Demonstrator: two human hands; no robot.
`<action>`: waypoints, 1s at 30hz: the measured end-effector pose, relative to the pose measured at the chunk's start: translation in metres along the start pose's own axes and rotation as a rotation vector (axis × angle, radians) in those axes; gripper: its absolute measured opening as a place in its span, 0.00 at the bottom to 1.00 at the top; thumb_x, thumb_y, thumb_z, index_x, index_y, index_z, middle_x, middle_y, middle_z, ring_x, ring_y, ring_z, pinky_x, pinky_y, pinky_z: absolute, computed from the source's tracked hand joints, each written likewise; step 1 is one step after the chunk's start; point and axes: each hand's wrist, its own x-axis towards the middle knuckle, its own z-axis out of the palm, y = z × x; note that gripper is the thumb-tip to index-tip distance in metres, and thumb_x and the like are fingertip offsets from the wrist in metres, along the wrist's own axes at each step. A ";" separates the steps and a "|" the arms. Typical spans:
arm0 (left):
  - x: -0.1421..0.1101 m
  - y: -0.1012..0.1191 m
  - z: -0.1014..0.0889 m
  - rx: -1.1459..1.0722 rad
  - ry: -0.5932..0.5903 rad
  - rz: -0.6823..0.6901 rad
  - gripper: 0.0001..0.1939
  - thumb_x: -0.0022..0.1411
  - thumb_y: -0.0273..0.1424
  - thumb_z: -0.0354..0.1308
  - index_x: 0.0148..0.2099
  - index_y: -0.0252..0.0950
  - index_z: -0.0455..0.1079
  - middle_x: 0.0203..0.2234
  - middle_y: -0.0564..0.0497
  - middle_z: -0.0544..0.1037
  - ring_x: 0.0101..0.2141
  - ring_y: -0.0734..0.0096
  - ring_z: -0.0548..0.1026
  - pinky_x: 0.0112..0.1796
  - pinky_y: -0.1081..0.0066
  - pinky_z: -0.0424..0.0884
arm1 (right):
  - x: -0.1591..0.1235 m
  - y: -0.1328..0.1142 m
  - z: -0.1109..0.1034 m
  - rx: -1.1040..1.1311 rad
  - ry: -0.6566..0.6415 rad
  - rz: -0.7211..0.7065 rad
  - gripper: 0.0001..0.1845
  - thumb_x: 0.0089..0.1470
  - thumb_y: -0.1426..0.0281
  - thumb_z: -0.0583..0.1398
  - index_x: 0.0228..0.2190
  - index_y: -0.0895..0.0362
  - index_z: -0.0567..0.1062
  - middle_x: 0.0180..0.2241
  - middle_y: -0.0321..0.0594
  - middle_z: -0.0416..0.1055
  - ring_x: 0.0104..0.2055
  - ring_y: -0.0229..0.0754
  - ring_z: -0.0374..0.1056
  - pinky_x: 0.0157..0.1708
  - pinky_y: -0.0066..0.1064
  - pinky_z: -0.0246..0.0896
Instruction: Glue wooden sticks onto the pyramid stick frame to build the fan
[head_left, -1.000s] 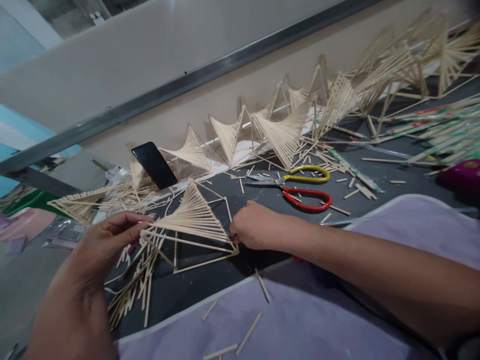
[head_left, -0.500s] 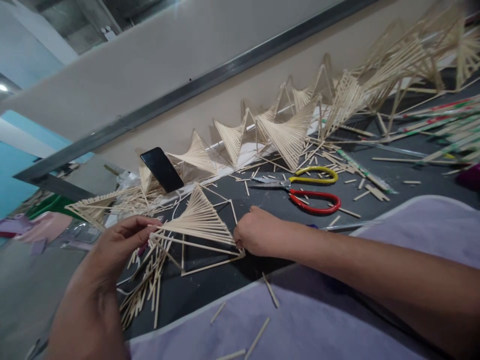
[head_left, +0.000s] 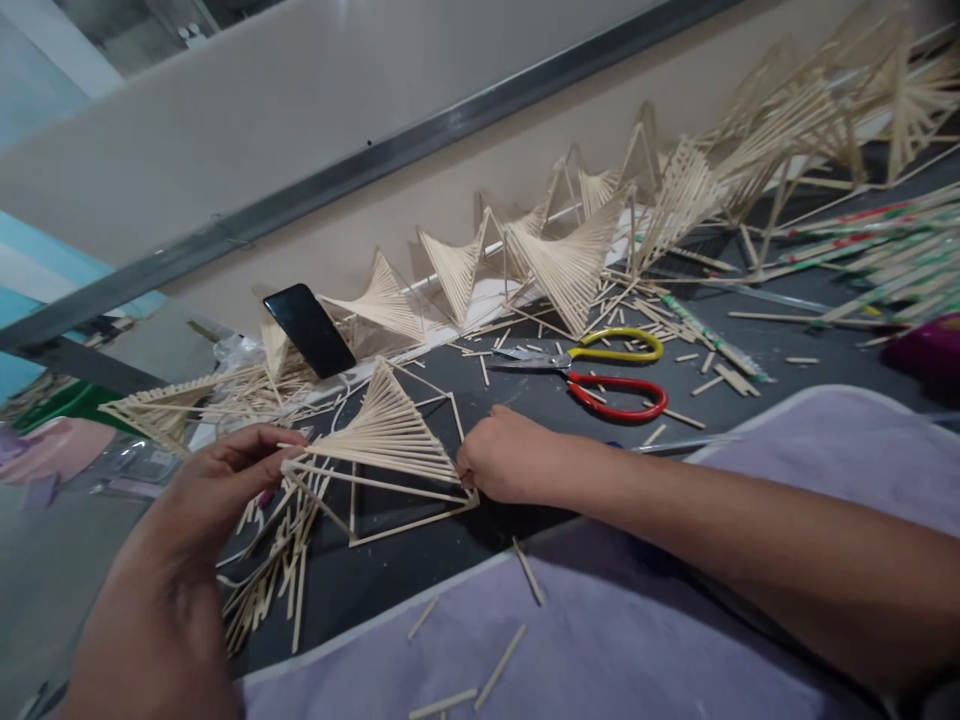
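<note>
A twisted wooden stick frame (head_left: 397, 425), with thin sticks fanned side by side, rests on the dark tabletop in front of me. At its left corner, my left hand (head_left: 214, 490) pinches the end of a stick between thumb and fingers. My right hand (head_left: 514, 455) is closed at the right corner, fingertips on the ends of the fanned sticks; the fingertips are partly hidden. Scissors (head_left: 559, 362) with one yellow and one red handle lie open beyond my right hand. Loose sticks (head_left: 289, 565) are piled beneath my left hand.
A black phone (head_left: 310, 330) leans behind the frame. More stick structures (head_left: 566, 270) line the wall. Wrapped chopstick bundles (head_left: 892, 250) and a purple object (head_left: 926, 355) lie at the right. Lavender cloth (head_left: 637, 640) with stray sticks covers the near edge.
The whole scene has shifted slightly left as the camera turned. Both hands stay at the same corners of the frame, with no clear movement relative to it.
</note>
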 end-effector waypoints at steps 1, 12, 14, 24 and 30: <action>0.000 0.000 0.000 -0.010 0.005 -0.001 0.16 0.43 0.37 0.66 0.35 0.37 0.71 0.29 0.51 0.74 0.22 0.74 0.67 0.20 0.76 0.62 | 0.000 0.002 0.001 -0.002 0.002 -0.007 0.10 0.44 0.72 0.56 0.28 0.54 0.78 0.30 0.41 0.76 0.32 0.41 0.70 0.32 0.31 0.53; 0.000 0.002 0.002 -0.028 0.022 0.000 0.15 0.41 0.35 0.67 0.33 0.36 0.72 0.29 0.52 0.75 0.22 0.75 0.67 0.20 0.76 0.63 | -0.001 0.001 0.000 -0.009 0.014 -0.032 0.10 0.43 0.74 0.55 0.27 0.55 0.77 0.29 0.40 0.76 0.31 0.42 0.69 0.33 0.33 0.53; 0.000 0.002 0.001 -0.023 0.010 0.006 0.15 0.42 0.35 0.66 0.34 0.36 0.72 0.27 0.52 0.74 0.22 0.75 0.67 0.20 0.76 0.63 | -0.001 -0.001 -0.001 -0.006 0.005 -0.014 0.10 0.44 0.74 0.55 0.27 0.55 0.77 0.30 0.40 0.76 0.32 0.43 0.70 0.33 0.32 0.53; 0.000 0.000 0.001 -0.002 -0.048 0.014 0.13 0.49 0.36 0.63 0.36 0.36 0.69 0.24 0.54 0.71 0.21 0.77 0.66 0.20 0.77 0.60 | -0.002 -0.004 -0.003 0.021 -0.017 0.003 0.10 0.42 0.75 0.56 0.26 0.56 0.77 0.29 0.41 0.76 0.32 0.41 0.70 0.34 0.31 0.53; -0.001 -0.001 -0.001 0.029 -0.066 0.018 0.11 0.52 0.37 0.60 0.36 0.37 0.68 0.24 0.55 0.70 0.21 0.77 0.66 0.21 0.77 0.61 | -0.002 -0.004 -0.005 0.019 -0.029 -0.001 0.10 0.42 0.75 0.56 0.26 0.55 0.78 0.29 0.40 0.76 0.32 0.41 0.70 0.33 0.31 0.53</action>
